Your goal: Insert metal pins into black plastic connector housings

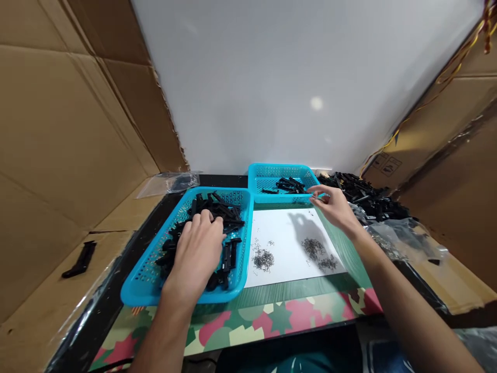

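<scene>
My left hand (198, 243) reaches into the near blue basket (134, 290), its fingers curled down among black plastic parts (229, 256). Its fingertips are hidden, so what they grip cannot be made out. My right hand (332, 204) is raised by the front right corner of the far blue basket (254, 181). Its thumb and fingers pinch a thin, metallic-looking piece (320, 198), too small to name. Below it, a white sheet (287, 228) bears a pile of tiny metal pieces (263, 259) on the left and another pile (313, 248) on the right.
Black parts (291, 185) lie in the far basket. A heap of black parts (365, 197) and clear plastic bags (407, 238) sit at right. One black part (81, 259) lies on cardboard at left. Cardboard walls (70, 129) and a white panel (248, 93) enclose the table.
</scene>
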The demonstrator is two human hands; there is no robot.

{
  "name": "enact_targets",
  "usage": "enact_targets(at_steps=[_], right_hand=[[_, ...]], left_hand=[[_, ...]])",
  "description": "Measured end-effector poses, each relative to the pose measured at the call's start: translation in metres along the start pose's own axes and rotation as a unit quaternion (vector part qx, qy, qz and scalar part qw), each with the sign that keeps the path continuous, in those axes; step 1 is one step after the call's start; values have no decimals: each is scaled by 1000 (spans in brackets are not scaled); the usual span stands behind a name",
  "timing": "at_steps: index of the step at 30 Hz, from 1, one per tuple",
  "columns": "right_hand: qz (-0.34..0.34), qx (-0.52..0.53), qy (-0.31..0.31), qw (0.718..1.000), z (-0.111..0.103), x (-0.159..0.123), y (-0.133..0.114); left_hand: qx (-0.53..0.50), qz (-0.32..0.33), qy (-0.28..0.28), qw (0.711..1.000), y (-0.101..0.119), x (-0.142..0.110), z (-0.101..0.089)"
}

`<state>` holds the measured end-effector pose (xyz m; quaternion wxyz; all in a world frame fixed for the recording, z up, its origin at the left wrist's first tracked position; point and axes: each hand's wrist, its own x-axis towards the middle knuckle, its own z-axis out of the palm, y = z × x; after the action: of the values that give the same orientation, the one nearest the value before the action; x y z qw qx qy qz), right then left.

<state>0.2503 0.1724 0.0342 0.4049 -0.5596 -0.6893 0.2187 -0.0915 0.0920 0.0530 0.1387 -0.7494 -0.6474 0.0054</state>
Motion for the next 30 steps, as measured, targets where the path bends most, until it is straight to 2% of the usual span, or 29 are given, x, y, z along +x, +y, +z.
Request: enact_targets(at_steps=[4, 7, 8, 10, 13, 15, 18, 21, 23, 26, 30], right_hand=[[30, -21, -83, 996, -28, -52, 11], [98, -39, -151, 983, -40, -88, 26], [114, -28, -155, 981, -42, -98, 30], [133, -7, -137, 982, -44, -114, 34], [140, -7, -110, 984, -42, -126, 30], [133, -13, -89, 987, -38, -129, 22], [109, -11, -49, 993, -25, -130, 6], [81, -10, -78, 994, -9, -130, -9], [69, -15, -100, 992, 1, -129, -14], [71, -24, -111, 991, 9, -130, -18], [81, -9, -121, 989, 13, -135, -20]], left_hand=[[-34, -4, 26, 999, -9, -1, -3], [-172, -67, 14, 983, -10, -3, -12], [-227, -88, 27, 970, -7, -5, -16], [-323, -104, 88, 937, 4, -8, -21], [-444, -72, 174, 876, 29, -14, -25], [-506, -42, 183, 842, 47, -19, -26], [-597, -19, 152, 787, 75, -29, -25], [-699, -4, 62, 712, 96, -42, -23], [-731, 4, 1, 682, 105, -52, -21], [-738, -4, -61, 672, 113, -66, -16], [-717, -63, -107, 686, 119, -75, -9]])
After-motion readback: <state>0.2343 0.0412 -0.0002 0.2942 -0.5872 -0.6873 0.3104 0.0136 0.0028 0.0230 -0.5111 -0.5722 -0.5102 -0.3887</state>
